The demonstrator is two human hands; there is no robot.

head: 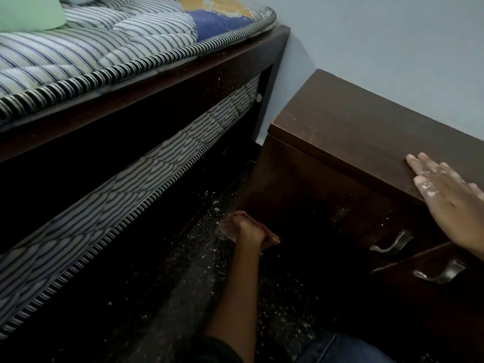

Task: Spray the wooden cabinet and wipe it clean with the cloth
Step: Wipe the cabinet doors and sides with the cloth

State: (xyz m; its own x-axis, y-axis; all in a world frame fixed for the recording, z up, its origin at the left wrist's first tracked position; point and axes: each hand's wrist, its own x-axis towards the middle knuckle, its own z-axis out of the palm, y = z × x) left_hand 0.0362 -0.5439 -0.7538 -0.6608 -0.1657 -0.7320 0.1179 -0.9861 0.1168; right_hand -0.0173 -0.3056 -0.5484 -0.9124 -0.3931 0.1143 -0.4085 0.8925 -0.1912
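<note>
Wooden cabinet (353,121) stands vs the blue wall (379,35), just beside the bed frame (157,82); dark brown, two metal handles (392,244) on its front. L hand (247,230) reaches low to the cabinet's side panel near the floor (183,258), fingers curled round a bunched reddish checked cloth (271,239); R hand (450,197) lies flat on the top's front edge, fingers straight, gripping nothing, white flecks on its knuckles. No spray bottle in view, so can't tell whether the wood is wet.

Risks, as I judge them: floor is strewn w/ pale grit and the cloth works right beside it; if it dips it'll pick up grit and drag it over the panel, i.e. scratches or smears; R hand's white residue may transfer to the top where it presses; side panel sits in deep shadow, so patches prob. get missed; leaning hard on the top could nudge the cabinet.

Writing: none legible; mattress (104,53) has a blue-and-yellow printed patch at its corner, no words readable; handles and cloth show no brand.
</note>
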